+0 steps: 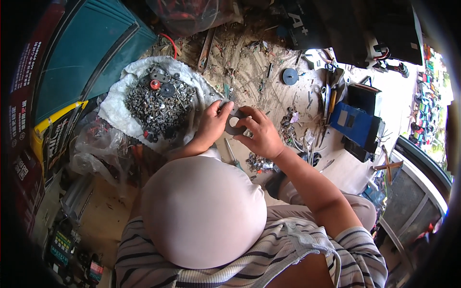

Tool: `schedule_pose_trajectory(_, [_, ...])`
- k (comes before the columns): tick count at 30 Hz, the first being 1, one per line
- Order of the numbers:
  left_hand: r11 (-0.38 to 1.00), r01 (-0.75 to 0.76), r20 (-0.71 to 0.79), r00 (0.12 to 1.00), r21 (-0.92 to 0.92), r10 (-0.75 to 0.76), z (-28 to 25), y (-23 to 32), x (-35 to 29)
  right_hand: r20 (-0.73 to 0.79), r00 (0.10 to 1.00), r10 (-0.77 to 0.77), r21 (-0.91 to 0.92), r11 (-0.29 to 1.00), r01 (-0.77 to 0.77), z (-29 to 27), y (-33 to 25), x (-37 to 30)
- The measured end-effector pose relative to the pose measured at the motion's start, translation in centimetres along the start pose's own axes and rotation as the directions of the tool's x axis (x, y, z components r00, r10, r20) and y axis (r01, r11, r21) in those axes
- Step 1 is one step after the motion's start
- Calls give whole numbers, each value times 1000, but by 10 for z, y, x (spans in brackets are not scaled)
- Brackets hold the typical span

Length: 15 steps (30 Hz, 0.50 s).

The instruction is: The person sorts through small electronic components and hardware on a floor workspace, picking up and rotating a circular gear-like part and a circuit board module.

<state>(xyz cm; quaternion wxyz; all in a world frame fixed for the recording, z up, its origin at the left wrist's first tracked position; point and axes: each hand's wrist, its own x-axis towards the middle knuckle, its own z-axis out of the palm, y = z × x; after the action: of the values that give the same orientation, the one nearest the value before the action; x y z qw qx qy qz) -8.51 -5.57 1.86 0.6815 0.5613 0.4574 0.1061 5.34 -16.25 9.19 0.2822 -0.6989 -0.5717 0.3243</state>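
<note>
A flat grey metal piece with a round hole [235, 131] is held between my two hands, above the work surface. My left hand [211, 124] pinches its left side with thumb and fingers. On the opposite side, my right hand [263, 133] grips it, fingers curled over the edge. Close to my left hand lies a white cloth [126, 79] bearing a heap of small screws, nuts and other metal parts [156, 113]. A red round part [154, 85] and a dark disc [167, 90] rest on that heap. Below my hands, partly hidden, is a screwdriver [231, 150].
A wrench [206, 52] and a dark grey disc [290, 76] lie on the littered surface farther off. To the right are several hand tools [329, 93] and a blue and black box [354, 124]. Clear plastic bags [101, 146] and a teal case [89, 48] stand left.
</note>
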Motion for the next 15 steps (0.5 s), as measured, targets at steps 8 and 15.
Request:
schedule_pose_trajectory(8, [952, -149, -8, 988, 267, 157, -9, 18, 8, -35, 999, 28, -7, 1000, -29, 0, -11, 5])
schedule_pose_trajectory(15, [987, -68, 1, 998, 149, 69, -20, 6, 3, -16, 998, 62, 85, 995, -60, 5, -20, 4])
